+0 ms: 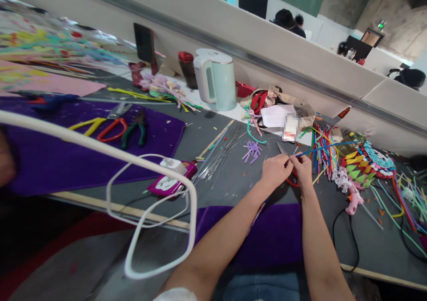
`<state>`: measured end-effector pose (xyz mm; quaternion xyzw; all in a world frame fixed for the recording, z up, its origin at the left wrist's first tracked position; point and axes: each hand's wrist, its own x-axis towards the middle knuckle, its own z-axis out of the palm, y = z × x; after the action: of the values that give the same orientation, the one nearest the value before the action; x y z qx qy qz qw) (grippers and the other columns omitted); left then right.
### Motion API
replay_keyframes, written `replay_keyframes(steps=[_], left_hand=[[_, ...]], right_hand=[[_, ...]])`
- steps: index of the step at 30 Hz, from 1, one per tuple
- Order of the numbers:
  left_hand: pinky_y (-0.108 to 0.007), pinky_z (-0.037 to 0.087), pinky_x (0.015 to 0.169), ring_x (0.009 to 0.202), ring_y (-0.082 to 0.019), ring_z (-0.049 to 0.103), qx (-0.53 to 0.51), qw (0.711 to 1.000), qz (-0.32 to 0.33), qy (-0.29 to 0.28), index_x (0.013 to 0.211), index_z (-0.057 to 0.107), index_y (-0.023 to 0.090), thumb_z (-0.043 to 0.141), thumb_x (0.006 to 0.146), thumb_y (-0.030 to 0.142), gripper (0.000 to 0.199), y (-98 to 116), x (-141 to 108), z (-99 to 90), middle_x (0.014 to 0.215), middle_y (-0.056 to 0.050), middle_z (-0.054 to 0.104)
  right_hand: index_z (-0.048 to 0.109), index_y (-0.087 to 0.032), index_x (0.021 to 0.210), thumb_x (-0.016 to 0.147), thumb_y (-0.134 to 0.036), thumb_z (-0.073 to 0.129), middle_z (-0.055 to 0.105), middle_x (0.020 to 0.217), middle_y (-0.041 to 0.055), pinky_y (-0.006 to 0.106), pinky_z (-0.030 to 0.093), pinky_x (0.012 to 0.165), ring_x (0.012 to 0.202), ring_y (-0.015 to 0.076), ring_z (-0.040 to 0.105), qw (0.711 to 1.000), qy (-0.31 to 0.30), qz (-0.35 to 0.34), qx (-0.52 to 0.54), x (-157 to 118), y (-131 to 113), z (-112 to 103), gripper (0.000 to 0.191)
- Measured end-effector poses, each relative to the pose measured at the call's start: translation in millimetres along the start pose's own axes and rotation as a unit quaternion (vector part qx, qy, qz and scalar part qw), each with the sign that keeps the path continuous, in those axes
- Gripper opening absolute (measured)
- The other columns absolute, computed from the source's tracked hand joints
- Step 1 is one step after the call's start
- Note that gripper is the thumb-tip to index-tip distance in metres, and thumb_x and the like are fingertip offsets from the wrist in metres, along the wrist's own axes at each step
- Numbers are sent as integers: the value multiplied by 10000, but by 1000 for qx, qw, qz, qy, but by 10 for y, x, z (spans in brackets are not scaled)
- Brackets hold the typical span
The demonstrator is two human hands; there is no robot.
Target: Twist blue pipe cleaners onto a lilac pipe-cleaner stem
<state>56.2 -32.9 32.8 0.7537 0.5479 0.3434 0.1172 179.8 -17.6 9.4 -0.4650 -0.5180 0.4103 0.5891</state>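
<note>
A thin blue pipe cleaner (328, 148) runs from my fingertips toward the right, slanting slightly upward. My left hand (276, 170) and my right hand (302, 168) meet over the grey table, both pinching its near end. Fingers cover exactly what is done at that end. Beneath my hands lies a pair of scissors with red handles (292, 182), its blade showing beyond my left fingers. Short lilac pieces (252, 152) lie in a small heap left of my hands. A bundle of coloured pipe cleaners (325, 156) rests just beyond my right hand.
A pink glue gun (354, 202) with a black cord lies to the right, near colourful fuzzy pieces (376, 161). Silvery wires (216, 156), a power strip (170, 178) and a pale green kettle (224, 81) stand leftward. A white looped cable (196, 198) crosses the foreground.
</note>
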Motion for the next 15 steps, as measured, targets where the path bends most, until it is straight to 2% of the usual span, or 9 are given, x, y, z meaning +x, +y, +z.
replay_keyframes(steps=[3,9,15], left_hand=[[-280,326,609,720,-181,582,8,1000,2,-1,750,640,190,439,832,308,247,-9,6,-7,810,-60,665],[-270,330,623,712,-175,572,-10,1000,1,-4,749,653,186,445,822,298,247,-23,17,2,794,-69,659],[-256,283,561,584,-143,500,-80,996,-30,-4,625,624,175,468,769,295,244,-67,58,37,642,-44,616]], right_hand=[[588,-289,616,620,-311,567,628,559,-1,280,439,536,630,164,601,998,30,-8,-57,-4,-32,31,31],[569,-219,624,656,-352,593,606,598,8,274,419,556,627,162,552,996,41,-6,-81,-9,-45,50,139],[575,-162,656,676,-378,604,565,607,-13,241,407,554,580,124,505,995,38,-3,-88,12,15,38,218]])
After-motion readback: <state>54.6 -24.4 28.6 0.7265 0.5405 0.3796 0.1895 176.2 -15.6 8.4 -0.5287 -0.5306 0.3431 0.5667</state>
